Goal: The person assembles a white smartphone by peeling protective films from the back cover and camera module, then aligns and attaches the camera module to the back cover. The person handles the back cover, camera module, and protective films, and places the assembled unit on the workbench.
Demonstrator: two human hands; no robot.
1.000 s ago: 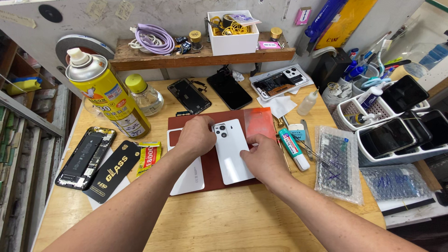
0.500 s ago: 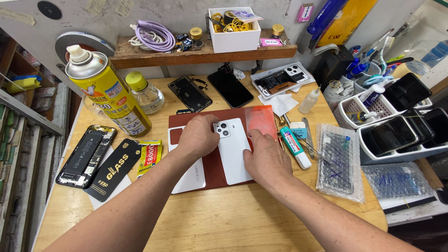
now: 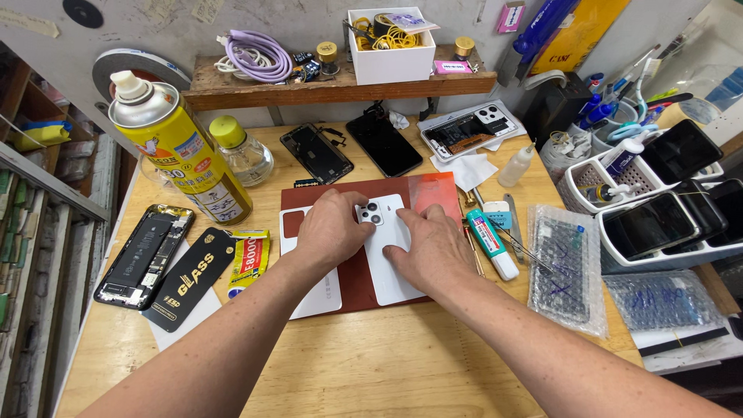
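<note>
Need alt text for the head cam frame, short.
Two bare hands, left hand and right hand, press on a white phone lying back-up on a red mat on a cluttered wooden workbench. A yellow spray can stands left; trays of phones sit right.

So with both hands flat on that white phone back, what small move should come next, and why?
Probably keep pressing and slide the fingers down toward the lower edge. The left hand and right hand both lie on the white phone near its camera end on the red mat, so the lower half looks unpressed.
</note>
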